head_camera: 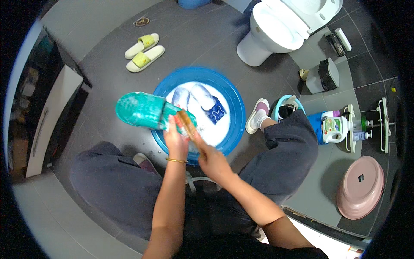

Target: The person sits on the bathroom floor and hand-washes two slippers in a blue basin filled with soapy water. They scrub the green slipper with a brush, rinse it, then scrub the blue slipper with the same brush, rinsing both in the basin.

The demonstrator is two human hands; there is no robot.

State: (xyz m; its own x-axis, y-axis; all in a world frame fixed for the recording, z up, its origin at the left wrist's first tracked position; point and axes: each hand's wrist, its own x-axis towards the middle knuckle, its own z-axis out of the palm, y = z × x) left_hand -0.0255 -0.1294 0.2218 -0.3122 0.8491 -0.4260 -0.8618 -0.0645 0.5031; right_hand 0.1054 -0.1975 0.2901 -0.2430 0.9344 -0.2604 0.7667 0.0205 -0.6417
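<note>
My left hand [176, 139] grips a green slide slipper [140, 110] near one end and holds it up over the left side of a blue plastic basin [238, 129]. White foam streaks the slipper. In my right hand [213, 162] is a wooden-backed scrub brush [186, 123], its head against the slipper close to my left fingers; it is slightly blurred. Inside the basin, white suds [210, 137] surround a pair of slippers. One has a dark blue strap [214, 110] with a rabbit outline; the other slipper [181, 97] is partly hidden behind the green one.
Yellow-green slides [145, 59] lie on the dark tiled floor beyond the basin. A white toilet [270, 35] stands far right. By my right leg are a light-blue bucket [277, 108] and detergent bottles [334, 129]. A pink basin [360, 187] leans at the right wall; a cabinet [53, 123] is left.
</note>
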